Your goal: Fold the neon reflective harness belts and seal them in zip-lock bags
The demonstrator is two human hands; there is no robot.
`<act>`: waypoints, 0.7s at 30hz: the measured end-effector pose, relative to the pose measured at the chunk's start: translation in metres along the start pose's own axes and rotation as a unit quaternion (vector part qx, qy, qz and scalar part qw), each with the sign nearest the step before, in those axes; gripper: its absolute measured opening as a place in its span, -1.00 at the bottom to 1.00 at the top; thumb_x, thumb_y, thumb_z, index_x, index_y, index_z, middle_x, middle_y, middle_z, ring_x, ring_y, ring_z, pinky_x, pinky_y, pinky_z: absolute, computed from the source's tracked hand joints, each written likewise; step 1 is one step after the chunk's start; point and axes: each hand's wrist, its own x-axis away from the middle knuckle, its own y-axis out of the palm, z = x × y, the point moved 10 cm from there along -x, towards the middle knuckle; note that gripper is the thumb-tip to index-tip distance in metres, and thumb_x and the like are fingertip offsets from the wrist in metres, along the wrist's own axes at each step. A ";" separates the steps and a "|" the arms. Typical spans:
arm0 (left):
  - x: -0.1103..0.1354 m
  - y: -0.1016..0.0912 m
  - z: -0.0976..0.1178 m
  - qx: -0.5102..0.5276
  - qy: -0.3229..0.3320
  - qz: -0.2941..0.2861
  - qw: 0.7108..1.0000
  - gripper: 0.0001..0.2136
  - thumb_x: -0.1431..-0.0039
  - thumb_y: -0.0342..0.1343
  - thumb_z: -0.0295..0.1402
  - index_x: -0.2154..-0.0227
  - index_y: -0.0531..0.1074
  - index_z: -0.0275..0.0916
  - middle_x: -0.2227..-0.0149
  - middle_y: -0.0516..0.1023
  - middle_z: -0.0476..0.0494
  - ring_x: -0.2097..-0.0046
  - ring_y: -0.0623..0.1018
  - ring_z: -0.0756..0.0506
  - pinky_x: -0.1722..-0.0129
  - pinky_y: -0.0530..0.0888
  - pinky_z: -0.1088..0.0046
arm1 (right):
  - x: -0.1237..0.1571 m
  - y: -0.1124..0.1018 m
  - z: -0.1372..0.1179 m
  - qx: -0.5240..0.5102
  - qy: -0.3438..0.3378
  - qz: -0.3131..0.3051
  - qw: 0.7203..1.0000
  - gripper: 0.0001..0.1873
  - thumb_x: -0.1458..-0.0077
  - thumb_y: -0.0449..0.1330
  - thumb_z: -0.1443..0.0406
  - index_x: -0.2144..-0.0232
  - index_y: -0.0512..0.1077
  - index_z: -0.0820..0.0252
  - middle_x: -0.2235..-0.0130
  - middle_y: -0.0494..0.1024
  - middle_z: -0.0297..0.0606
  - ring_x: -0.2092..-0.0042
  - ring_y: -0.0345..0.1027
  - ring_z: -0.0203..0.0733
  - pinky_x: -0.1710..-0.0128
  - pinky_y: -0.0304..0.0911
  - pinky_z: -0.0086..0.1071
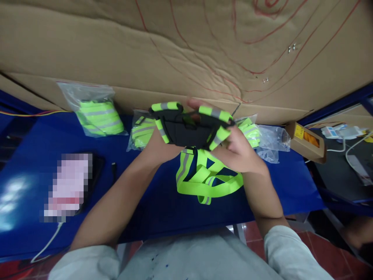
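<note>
Raised in front of me is a reflective vest made of lime-yellow straps with grey stripes. Its black panel, with black buckles and strap ends bunched at its corners, is at the top, and the loose straps hang below over the table. My left hand grips the panel's left side, its fingers mostly hidden behind it. On the right side, my right hand is closed around the panel and strap. A blurred fingertip shows above the panel; I cannot tell which hand it belongs to.
Bagged lime-yellow straps lean against the cardboard wall, with another bag nearby. Clear plastic bags and an open cardboard box lie right. A phone with a white cable rests on the blue table.
</note>
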 end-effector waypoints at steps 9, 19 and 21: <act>-0.003 0.009 0.002 0.103 -0.051 0.021 0.993 -0.65 0.08 0.53 -0.24 0.21 0.61 -0.11 0.08 0.71 -0.07 -0.10 0.63 -0.31 -0.19 0.53 -0.01 | 0.002 -0.021 -0.010 -0.026 0.044 0.042 0.998 -0.63 -0.16 0.42 0.10 0.00 0.62 0.02 0.02 0.69 -0.31 -0.09 0.59 -0.07 -0.20 0.47 -0.15; 0.035 0.100 0.005 0.381 -0.209 -0.305 0.848 -0.49 -0.09 0.37 -0.10 -0.11 0.56 -0.08 -0.05 0.69 -0.25 -0.12 0.65 -0.44 -0.10 0.62 -0.06 | 0.006 -0.038 -0.042 0.006 -0.052 0.050 0.997 -0.71 -0.32 0.26 0.28 -0.04 0.59 -0.15 -0.08 0.67 -0.43 -0.15 0.57 -0.13 -0.23 0.49 -0.18; 0.038 0.100 0.009 0.375 -0.208 -0.318 0.845 -0.45 -0.06 0.34 0.06 -0.10 0.58 -0.03 -0.08 0.68 -0.22 -0.12 0.65 -0.45 -0.08 0.64 -0.05 | 0.007 -0.045 -0.039 0.030 -0.046 0.051 0.997 -0.75 -0.32 0.25 0.26 0.02 0.61 -0.18 -0.09 0.66 -0.43 -0.17 0.55 -0.10 -0.27 0.46 -0.15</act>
